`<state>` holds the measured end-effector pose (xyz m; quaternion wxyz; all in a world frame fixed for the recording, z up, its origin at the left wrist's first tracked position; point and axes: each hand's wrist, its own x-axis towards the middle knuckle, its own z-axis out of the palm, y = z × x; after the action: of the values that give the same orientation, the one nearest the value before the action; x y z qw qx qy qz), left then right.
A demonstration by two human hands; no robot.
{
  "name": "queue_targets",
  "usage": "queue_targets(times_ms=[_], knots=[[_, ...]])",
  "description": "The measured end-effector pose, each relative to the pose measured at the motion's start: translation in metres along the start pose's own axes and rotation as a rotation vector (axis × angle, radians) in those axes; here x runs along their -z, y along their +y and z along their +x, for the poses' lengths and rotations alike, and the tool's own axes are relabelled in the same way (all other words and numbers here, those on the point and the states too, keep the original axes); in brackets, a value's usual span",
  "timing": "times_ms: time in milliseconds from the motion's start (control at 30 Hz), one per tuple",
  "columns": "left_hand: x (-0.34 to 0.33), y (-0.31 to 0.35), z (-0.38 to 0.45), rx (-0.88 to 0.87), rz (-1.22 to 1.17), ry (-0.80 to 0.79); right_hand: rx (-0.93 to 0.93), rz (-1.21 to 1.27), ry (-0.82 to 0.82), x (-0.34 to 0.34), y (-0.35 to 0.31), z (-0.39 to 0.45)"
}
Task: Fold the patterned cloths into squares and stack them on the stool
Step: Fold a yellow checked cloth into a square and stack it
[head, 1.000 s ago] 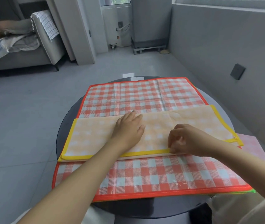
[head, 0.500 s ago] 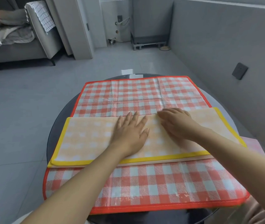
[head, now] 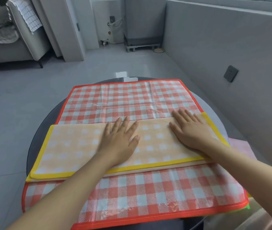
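The yellow-edged cloth [head: 75, 146], pale orange check, lies folded into a long band across the middle of the red-checked cloth [head: 132, 100], which is spread flat over the round dark surface [head: 37, 138]. The left hand [head: 118, 141] lies flat on the band near its middle, fingers straight and spread, tips at the band's far folded edge. The right hand [head: 190, 131] lies flat on the band too, well apart from the left hand and close to the band's yellow end, fingers straight, with the fingertips reaching just past the fold onto the red checks. Neither hand holds anything. Beyond the right hand's wrist a pink cloth [head: 241, 146] shows from under the stack. A grey sofa [head: 24, 45] stands far beyond the left hand.
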<state>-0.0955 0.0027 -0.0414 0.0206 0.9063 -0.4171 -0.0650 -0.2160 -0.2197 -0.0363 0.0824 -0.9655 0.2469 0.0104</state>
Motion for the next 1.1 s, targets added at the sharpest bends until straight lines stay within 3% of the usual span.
queue_targets(times_ms=[167,433,600,700,900,1100], knots=[[0.001,0.002,0.000,0.004,0.001,0.000,-0.038,-0.021,0.004,0.004,0.020,-0.003],[0.001,0.003,0.000,0.006,-0.009,0.002,0.003,0.027,0.009,0.010,-0.007,-0.006],[0.003,0.005,0.001,0.010,-0.025,0.017,0.235,0.278,-0.020,0.010,-0.073,-0.007],[0.004,0.004,0.002,0.004,-0.051,0.019,0.268,0.473,-0.064,0.004,-0.095,-0.007],[0.004,-0.028,-0.012,0.002,-0.034,0.046,0.313,0.068,-0.024,-0.018,-0.093,0.001],[0.008,-0.104,-0.043,0.213,-0.019,0.021,0.314,-0.023,-0.022,-0.018,-0.095,-0.002]])
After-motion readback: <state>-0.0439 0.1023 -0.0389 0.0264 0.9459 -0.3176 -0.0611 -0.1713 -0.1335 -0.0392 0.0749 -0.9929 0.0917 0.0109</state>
